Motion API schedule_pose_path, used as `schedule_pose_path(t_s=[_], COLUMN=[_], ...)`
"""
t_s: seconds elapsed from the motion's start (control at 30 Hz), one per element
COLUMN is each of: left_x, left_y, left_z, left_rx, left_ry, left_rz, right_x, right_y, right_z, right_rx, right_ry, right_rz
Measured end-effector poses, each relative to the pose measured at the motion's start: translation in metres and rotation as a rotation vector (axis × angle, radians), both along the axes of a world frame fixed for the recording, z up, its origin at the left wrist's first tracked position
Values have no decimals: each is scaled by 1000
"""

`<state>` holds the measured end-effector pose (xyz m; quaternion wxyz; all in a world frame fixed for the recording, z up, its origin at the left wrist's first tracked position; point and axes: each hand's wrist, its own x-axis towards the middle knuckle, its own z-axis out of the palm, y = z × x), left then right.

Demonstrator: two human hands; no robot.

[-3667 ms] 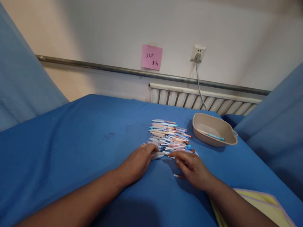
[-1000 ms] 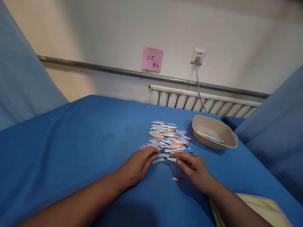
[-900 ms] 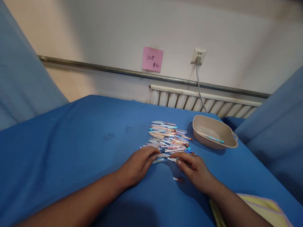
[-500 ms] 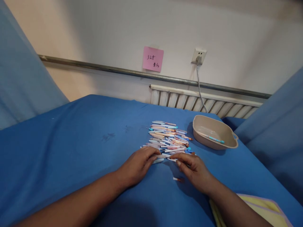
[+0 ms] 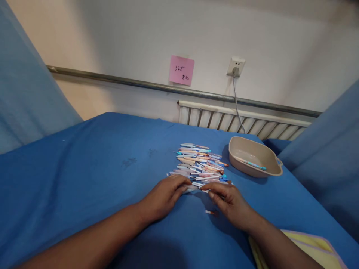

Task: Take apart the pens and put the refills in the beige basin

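Many slim pens (image 5: 196,164) lie side by side in a long pile on the blue cloth (image 5: 117,149), their tips and ends pointing left and right. At the near end of the pile, my left hand (image 5: 168,190) is closed, with fingers and thumb on the left ends of the nearest pens. Facing it, my right hand (image 5: 230,200) pinches the right ends of those pens between thumb and index finger. The pens' outer ends are hidden under my fingers. A short white-and-brown piece (image 5: 210,212) lies apart on the cloth, just below my right hand.
A beige plastic basin (image 5: 266,157) with a turquoise-ended pen (image 5: 252,164) in it stands right of the pile. A yellow cloth (image 5: 308,248) lies under my right forearm. Behind are a radiator (image 5: 207,116), a metal rail (image 5: 134,82) and a plugged-in cord (image 5: 235,101). Blue curtains hang at both sides.
Over the last seconds both hands stay at the near end of the pile. The pens between my fingers have shifted slightly, and the light blue one nearest me has drawn closer to the others.
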<state>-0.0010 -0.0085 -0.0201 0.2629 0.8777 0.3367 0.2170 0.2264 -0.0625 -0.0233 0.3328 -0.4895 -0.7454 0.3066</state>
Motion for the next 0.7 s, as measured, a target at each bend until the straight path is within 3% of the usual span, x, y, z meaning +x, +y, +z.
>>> schedule_pose_path(t_s=[0.37, 0.5, 0.6, 0.7], left_x=[4, 11, 20, 26], left_y=[-7, -17, -28, -38], left_z=[5, 5, 2, 0], left_rx=[-127, -394, -645, -800], left_ry=[-43, -108, -170, -195], left_rz=[-78, -117, -153, -156], right_x=[-5, -10, -14, -18], right_y=[-5, -9, -15, -21], right_z=[-3, 0, 6, 11], right_rx=[-81, -66, -68, -11], right_ry=[52, 182, 275, 285], right_rz=[-26, -71, -45, -16])
